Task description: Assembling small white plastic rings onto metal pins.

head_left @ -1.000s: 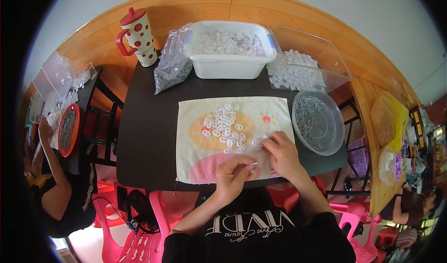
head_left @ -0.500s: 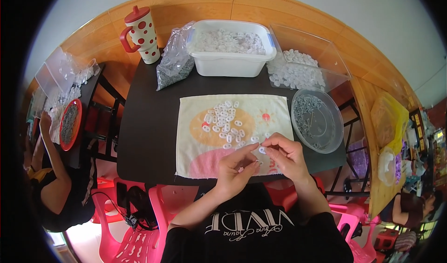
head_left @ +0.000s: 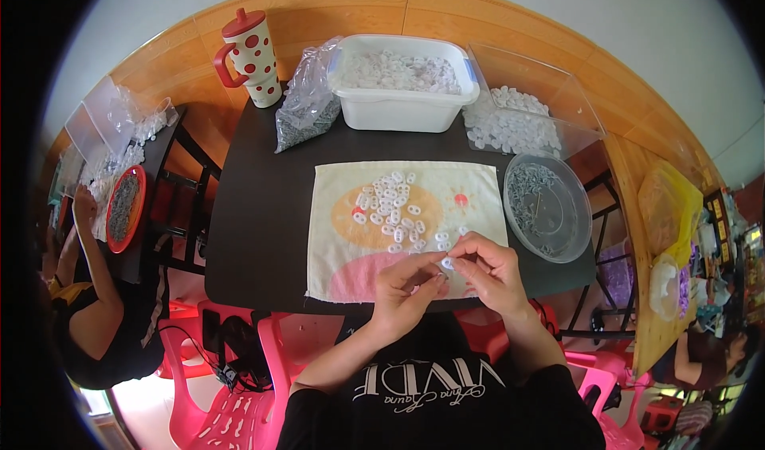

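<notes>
Over the near part of a cream towel (head_left: 494,187), my two hands meet. My right hand (head_left: 496,275) pinches a small white oval plastic piece (head_left: 448,264) between thumb and fingers. My left hand (head_left: 405,295) is closed beside it, its index fingertip reaching toward that piece. Something tiny shows at the left thumb tip, too small to name. Several similar white oval pieces (head_left: 390,199), with two holes each, lie loosely piled on the towel beyond my hands. A few more lie just past my right fingertips.
A round clear tub (head_left: 575,239) with small grey parts stands at right. Behind are a white bin (head_left: 398,114) and a clear box (head_left: 574,91) of white pieces, a bag of grey parts (head_left: 307,119) and a dotted tumbler (head_left: 259,64). At left a person's arm (head_left: 96,259) works near a red tray (head_left: 137,211).
The view has shifted slightly, so the table sits a little farther right. My hands stay together around the white piece, with only slight finger movement.
</notes>
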